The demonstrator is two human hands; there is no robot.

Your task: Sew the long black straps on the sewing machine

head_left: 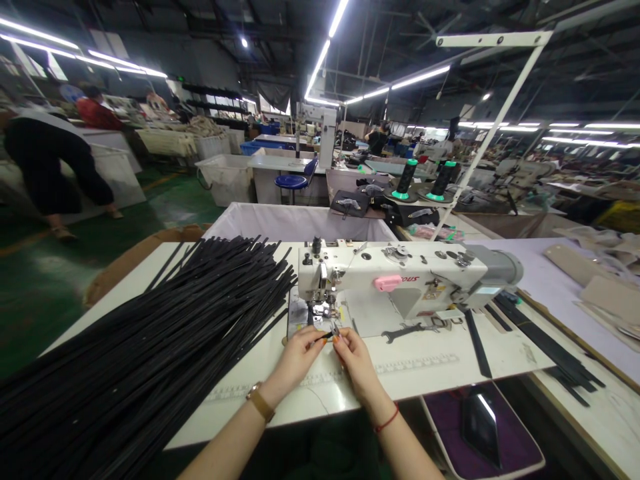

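The small dark piece [325,337] pinched between the left hand [299,355] and the right hand [354,357] is too small to identify, and the fingertips cover most of it. The needle area under the head of the sewing machine [400,280] is crowded and not clear. The pile of black strips [150,353] is cut off by the left and bottom edges, so its full length is not visible. Both forearms leave the picture at the bottom. The pink label [389,283] hides part of the brand letters. The person in black [50,167] at far left is cut by the edge.
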